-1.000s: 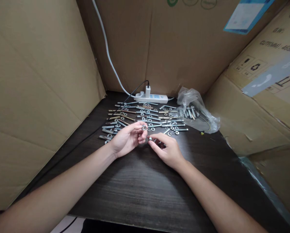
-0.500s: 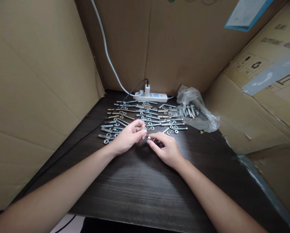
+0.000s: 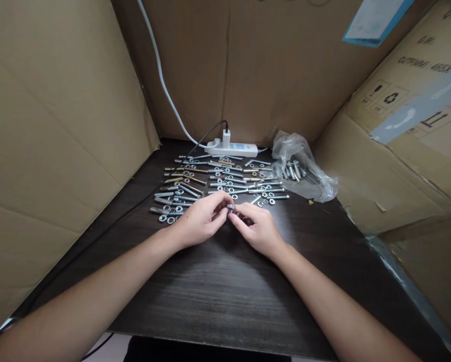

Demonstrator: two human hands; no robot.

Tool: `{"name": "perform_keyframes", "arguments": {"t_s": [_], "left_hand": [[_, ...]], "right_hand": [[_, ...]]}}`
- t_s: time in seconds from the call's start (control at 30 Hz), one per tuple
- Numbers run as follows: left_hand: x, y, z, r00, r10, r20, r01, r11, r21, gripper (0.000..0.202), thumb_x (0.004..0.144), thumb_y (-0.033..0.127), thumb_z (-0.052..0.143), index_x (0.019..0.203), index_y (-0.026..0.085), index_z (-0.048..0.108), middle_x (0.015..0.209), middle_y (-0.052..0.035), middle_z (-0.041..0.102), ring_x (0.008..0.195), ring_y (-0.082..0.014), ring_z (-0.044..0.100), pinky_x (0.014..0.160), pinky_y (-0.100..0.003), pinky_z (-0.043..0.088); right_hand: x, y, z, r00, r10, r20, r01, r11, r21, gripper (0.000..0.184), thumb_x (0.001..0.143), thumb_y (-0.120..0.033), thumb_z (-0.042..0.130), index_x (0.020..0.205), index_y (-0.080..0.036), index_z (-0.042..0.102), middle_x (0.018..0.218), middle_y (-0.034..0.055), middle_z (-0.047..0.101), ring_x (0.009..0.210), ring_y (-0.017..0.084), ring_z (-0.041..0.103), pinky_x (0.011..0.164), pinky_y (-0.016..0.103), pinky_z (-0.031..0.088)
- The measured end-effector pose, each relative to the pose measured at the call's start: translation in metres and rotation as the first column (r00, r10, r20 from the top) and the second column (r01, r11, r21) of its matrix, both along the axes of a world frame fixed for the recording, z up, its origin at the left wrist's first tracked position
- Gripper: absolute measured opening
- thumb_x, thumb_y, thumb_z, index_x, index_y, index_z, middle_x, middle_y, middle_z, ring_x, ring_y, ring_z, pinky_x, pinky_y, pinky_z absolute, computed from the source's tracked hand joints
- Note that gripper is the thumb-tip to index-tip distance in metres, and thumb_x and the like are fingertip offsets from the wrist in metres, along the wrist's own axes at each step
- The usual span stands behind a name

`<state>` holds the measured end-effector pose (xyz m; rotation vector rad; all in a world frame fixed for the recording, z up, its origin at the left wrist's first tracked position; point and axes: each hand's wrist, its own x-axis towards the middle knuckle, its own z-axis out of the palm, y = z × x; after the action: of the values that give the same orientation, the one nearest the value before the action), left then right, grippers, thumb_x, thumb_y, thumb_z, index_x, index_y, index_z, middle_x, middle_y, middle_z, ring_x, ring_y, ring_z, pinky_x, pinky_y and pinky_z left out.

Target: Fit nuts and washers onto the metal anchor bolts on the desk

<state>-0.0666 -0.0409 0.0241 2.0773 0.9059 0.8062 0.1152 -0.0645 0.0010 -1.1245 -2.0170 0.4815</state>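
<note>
Fingertips of both hands meet over the dark table, in front of the rows of hardware. My left hand (image 3: 208,216) is closed in a pinch on a small silvery nut (image 3: 230,206); it is tiny, so its exact shape is hard to make out. My right hand (image 3: 258,223) is closed around a metal bolt (image 3: 230,213), whose end shows at the fingertips, right under the nut. The fingers hide most of the bolt's shaft. Beyond the hands lie several loose bolts (image 3: 229,180), with washers (image 3: 171,220) and nuts (image 3: 162,218) among them.
A clear plastic bag (image 3: 304,186) with several assembled bolts (image 3: 293,171) lies at the back right. Behind the rows stands a white power strip (image 3: 233,149) with a plugged-in adapter. A black cable (image 3: 134,206) crosses the table's left side. Cardboard walls (image 3: 187,65) enclose the table (image 3: 210,296).
My left hand has brought the nut onto the end of the bolt in my right hand; before, the two were slightly apart. The view has shifted slightly.
</note>
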Motion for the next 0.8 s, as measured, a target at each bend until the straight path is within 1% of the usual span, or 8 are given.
{"name": "perform_keyframes", "arguments": {"t_s": [0.1,0.2,0.3,0.4,0.5,0.67,0.8], "left_hand": [[-0.0007,-0.0023,0.0028,0.998,-0.013,-0.062,0.017,0.998,0.066,0.011,0.085,0.019,0.046,0.095,0.019,0.051,0.080,0.0009,0.054,0.066,-0.0109,0.048,0.060,-0.023,0.037],[-0.0011,-0.0034,0.0036,0.996,-0.025,-0.084,0.032,0.997,0.076,0.008,0.086,0.021,0.045,0.092,0.019,0.049,0.078,0.0013,0.053,0.065,-0.0112,0.047,0.059,-0.023,0.036],[-0.0003,-0.0038,0.0016,0.997,-0.022,-0.070,0.027,0.997,0.075,0.007,0.087,0.023,0.045,0.092,0.019,0.047,0.076,0.0023,0.050,0.063,-0.0109,0.046,0.058,-0.023,0.036],[0.0012,-0.0033,-0.0014,1.000,0.002,-0.030,0.001,0.997,0.074,0.011,0.088,0.027,0.046,0.096,0.019,0.045,0.076,0.0025,0.050,0.063,-0.0107,0.047,0.059,-0.023,0.037],[0.0019,-0.0017,-0.0033,0.999,-0.013,-0.032,0.016,0.996,0.090,0.012,0.088,0.028,0.047,0.096,0.019,0.048,0.079,0.0014,0.051,0.066,-0.0114,0.047,0.060,-0.023,0.038],[0.0006,0.0011,-0.0034,0.997,-0.036,-0.073,0.049,0.983,0.176,0.013,0.089,0.027,0.047,0.095,0.018,0.052,0.084,-0.0004,0.053,0.072,-0.0130,0.049,0.064,-0.024,0.040],[-0.0003,0.0020,-0.0033,0.995,-0.038,-0.088,0.057,0.974,0.218,0.013,0.088,0.024,0.047,0.098,0.018,0.054,0.087,-0.0014,0.053,0.077,-0.0140,0.051,0.069,-0.026,0.043]], "right_hand": [[0.0002,0.0005,0.0003,1.000,0.013,-0.013,-0.013,1.000,-0.006,0.016,0.087,-0.024,0.053,0.094,-0.020,0.067,0.079,0.0032,0.065,0.068,0.014,0.058,0.064,0.026,0.045],[0.0008,0.0011,-0.0001,0.999,0.017,-0.027,-0.017,1.000,-0.006,0.017,0.087,-0.024,0.053,0.094,-0.020,0.067,0.080,0.0033,0.066,0.067,0.015,0.058,0.063,0.026,0.045],[0.0014,0.0015,-0.0012,0.999,0.010,-0.035,-0.010,1.000,-0.005,0.017,0.086,-0.023,0.054,0.095,-0.020,0.068,0.082,0.0033,0.066,0.066,0.014,0.058,0.062,0.026,0.045],[0.0014,0.0018,-0.0021,0.999,0.013,-0.040,-0.013,1.000,-0.011,0.016,0.085,-0.023,0.055,0.095,-0.020,0.068,0.083,0.0034,0.067,0.065,0.014,0.058,0.060,0.025,0.045],[0.0011,0.0020,-0.0024,0.999,0.016,-0.042,-0.016,1.000,-0.010,0.016,0.084,-0.023,0.056,0.094,-0.019,0.068,0.082,0.0032,0.067,0.064,0.013,0.059,0.058,0.024,0.045],[0.0016,0.0016,-0.0008,0.999,0.021,-0.038,-0.021,1.000,-0.013,0.016,0.083,-0.022,0.056,0.091,-0.019,0.070,0.079,0.0027,0.068,0.063,0.012,0.058,0.057,0.022,0.044],[0.0020,0.0011,0.0007,0.999,0.014,-0.042,-0.015,0.999,-0.030,0.015,0.083,-0.025,0.057,0.088,-0.019,0.070,0.079,0.0027,0.069,0.063,0.013,0.059,0.057,0.023,0.044]]}}
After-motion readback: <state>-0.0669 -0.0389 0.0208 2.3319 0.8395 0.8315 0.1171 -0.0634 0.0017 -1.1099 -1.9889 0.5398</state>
